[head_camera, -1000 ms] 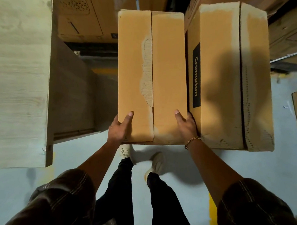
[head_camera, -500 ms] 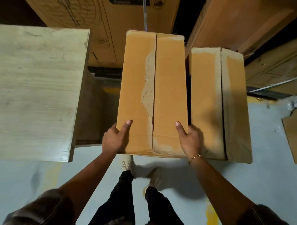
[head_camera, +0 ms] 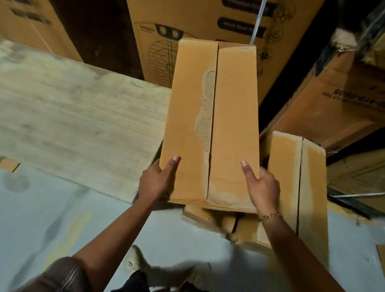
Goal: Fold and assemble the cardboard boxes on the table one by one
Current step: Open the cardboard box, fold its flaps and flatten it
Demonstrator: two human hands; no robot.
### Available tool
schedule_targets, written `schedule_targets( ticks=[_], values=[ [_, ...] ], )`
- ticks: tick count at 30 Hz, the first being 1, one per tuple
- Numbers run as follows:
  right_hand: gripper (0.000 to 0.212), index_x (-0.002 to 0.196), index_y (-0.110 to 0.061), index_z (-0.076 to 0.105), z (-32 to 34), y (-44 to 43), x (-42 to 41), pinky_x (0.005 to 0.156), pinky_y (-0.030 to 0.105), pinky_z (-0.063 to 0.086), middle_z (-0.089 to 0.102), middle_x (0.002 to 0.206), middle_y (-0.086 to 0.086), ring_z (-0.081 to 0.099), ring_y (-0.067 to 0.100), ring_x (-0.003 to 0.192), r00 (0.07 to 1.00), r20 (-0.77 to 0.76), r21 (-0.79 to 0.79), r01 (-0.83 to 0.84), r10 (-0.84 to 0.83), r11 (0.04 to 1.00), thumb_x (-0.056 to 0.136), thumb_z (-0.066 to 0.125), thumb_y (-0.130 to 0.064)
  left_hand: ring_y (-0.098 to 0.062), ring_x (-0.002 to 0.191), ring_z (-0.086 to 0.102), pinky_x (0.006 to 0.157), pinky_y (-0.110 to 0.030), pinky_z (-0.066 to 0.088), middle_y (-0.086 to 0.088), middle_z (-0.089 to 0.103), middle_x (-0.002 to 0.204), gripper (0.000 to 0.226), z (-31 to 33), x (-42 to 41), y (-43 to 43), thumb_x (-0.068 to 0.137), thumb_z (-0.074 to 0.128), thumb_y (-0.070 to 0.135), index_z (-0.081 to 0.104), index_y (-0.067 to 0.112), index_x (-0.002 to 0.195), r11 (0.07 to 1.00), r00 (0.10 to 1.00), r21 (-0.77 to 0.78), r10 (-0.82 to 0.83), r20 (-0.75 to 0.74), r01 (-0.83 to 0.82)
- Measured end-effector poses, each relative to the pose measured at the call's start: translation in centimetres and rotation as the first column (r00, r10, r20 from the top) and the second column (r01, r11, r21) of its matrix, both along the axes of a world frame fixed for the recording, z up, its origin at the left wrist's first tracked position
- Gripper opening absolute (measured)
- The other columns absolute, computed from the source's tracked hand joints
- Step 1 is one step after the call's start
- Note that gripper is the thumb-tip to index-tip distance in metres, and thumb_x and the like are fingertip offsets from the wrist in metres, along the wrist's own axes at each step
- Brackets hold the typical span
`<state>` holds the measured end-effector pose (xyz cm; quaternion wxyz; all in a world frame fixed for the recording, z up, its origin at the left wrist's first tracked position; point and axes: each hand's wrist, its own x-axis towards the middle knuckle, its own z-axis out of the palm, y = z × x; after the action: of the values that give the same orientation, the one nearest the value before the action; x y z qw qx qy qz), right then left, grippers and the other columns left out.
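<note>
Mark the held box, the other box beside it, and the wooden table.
held box (head_camera: pixel 234 116): head view, on its right top flap.
other box (head_camera: pixel 286 154): head view, on its left top flap.
wooden table (head_camera: pixel 73 118): head view, on the bare top surface.

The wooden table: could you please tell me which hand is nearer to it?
Left. The left hand grips the left edge of the held box, just beside the wooden table; the right hand grips its right edge, across the box from the table.
</note>
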<state>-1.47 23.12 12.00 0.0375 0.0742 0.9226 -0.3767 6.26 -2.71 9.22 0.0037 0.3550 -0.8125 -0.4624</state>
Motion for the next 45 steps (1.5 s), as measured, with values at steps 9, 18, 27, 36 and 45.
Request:
schedule_targets(
  ticks=[9, 18, 27, 36, 45],
  values=[
    [0.051, 0.108, -0.021, 0.072, 2.9, -18.2, 3.5, 0.049, 0.024, 0.034, 0.064, 0.076, -0.007, 0.053, 0.003, 0.063, 0.99, -0.006, -0.057, -0.142, 0.142, 0.988, 0.093, 0.051, -0.065, -0.03, 0.09, 0.068, 0.083, -0.047, 0.059, -0.006, 0.073, 0.109, 0.075, 4.1, 7.6, -17.1, 0.089, 0.039, 0.082, 0.065, 0.021, 0.124, 0.984, 0.987, -0.069, 0.16, -0.029, -0.161],
    [0.074, 0.106, -0.004, 0.065, 3.6, -38.6, 8.3, 0.058, 0.033, 0.038, 0.058, 0.071, 0.004, 0.06, 0.027, 0.072, 0.968, 0.02, -0.132, -0.244, 0.248, 0.961, 0.089, 0.048, -0.073, -0.033, 0.108, 0.064, 0.089, -0.045, 0.053, -0.012, 0.071, 0.122, 0.1, 6.5, 15.2, -36.0, 0.077, 0.034, 0.094, 0.066, 0.014, 0.128, 0.954, 0.962, -0.124, 0.273, -0.021, -0.273],
    [0.046, 0.071, -0.025, 0.049, 2.5, -50.7, 7.6, 0.054, 0.029, 0.029, 0.048, 0.066, -0.007, 0.053, 0.026, 0.072, 0.97, 0.071, -0.175, -0.218, 0.233, 0.96, 0.091, 0.053, -0.067, -0.028, 0.089, 0.066, 0.075, -0.039, 0.053, -0.007, 0.073, 0.1, 0.103, 6.3, 14.4, -48.3, 0.07, 0.031, 0.101, 0.07, 0.015, 0.112, 0.954, 0.963, -0.146, 0.268, 0.023, -0.262],
    [0.056, 0.086, -0.015, 0.064, 1.0, -60.8, 3.5, 0.061, 0.034, 0.043, 0.066, 0.078, 0.004, 0.063, 0.03, 0.078, 0.966, 0.126, -0.132, -0.208, 0.225, 0.969, 0.089, 0.052, -0.07, -0.027, 0.083, 0.065, 0.072, -0.037, 0.05, -0.005, 0.067, 0.089, 0.075, 4.7, 8.8, -58.9, 0.088, 0.041, 0.082, 0.059, 0.009, 0.091, 0.967, 0.971, -0.163, 0.213, 0.11, -0.193],
    [0.059, 0.122, -0.007, 0.064, 0.1, -68.4, 4.5, 0.081, 0.035, 0.044, 0.068, 0.12, 0.015, 0.061, 0.038, 0.113, 0.964, 0.205, -0.042, -0.166, 0.172, 0.985, 0.096, 0.052, -0.059, -0.024, 0.083, 0.058, 0.075, -0.035, 0.045, -0.01, 0.067, 0.102, 0.082, 2.7, 5.8, -68.7, 0.09, 0.039, 0.08, 0.064, 0.006, 0.113, 0.969, 0.972, -0.247, 0.08, 0.22, -0.024]
  ],
)
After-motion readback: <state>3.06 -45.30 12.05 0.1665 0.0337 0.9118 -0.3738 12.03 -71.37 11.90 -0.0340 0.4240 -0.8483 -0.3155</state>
